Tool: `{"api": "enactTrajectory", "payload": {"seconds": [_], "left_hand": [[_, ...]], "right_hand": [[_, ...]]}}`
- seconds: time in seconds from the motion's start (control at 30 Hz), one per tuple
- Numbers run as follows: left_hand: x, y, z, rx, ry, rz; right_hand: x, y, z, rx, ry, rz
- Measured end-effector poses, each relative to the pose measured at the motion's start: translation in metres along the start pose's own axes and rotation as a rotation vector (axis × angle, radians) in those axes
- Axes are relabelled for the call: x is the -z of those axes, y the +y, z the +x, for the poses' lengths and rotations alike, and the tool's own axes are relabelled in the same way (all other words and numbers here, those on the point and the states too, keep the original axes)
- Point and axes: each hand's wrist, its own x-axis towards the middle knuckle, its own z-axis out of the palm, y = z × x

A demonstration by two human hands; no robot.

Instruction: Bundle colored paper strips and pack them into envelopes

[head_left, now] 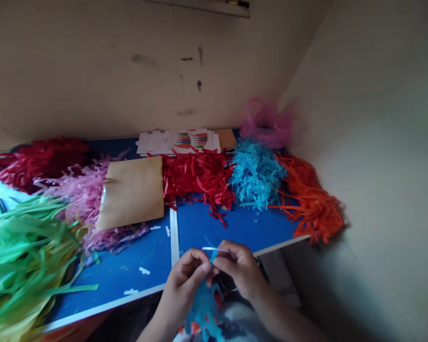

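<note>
Close together at the table's front edge, my left hand (189,270) and my right hand (240,268) are both closed in a pinch. A light-blue tissue-paper tassel (203,308) hangs from between my hands, its fringe falling over my lap. Its narrow top comes up between my fingertips, where my left thumb and fingers grip it. A thin white ribbon (210,249) crosses over that top and runs into the pinch of my right hand. Exactly how ribbon and paper meet is hidden by my fingers.
On the blue table (214,228) lie red fringe (199,175), blue fringe (257,175), orange fringe (317,209), pink fringe (89,190) and green fringe (17,251). A brown envelope (133,192) covers some pink. Printed cards (157,142) and a pink plastic bag (264,128) stand behind.
</note>
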Motion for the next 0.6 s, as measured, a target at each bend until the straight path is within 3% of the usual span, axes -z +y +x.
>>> {"api": "enactTrajectory", "payload": {"seconds": [0.13,0.27,0.4,0.6], "left_hand": [[0.003,-0.012,-0.002,-0.184,0.013,0.273],[0.004,-0.022,0.0,-0.226,0.178,0.339],[0.002,-0.019,0.003,-0.081,0.252,0.222],[-0.003,-0.009,0.005,0.204,0.212,-0.156]], "right_hand": [[0.0,0.006,0.0,0.173,0.189,-0.294],[0.001,0.01,0.0,0.236,0.17,-0.444],[0.004,0.008,0.0,0.196,0.077,-0.36],[0.01,0.001,0.004,0.16,-0.038,-0.288]]}}
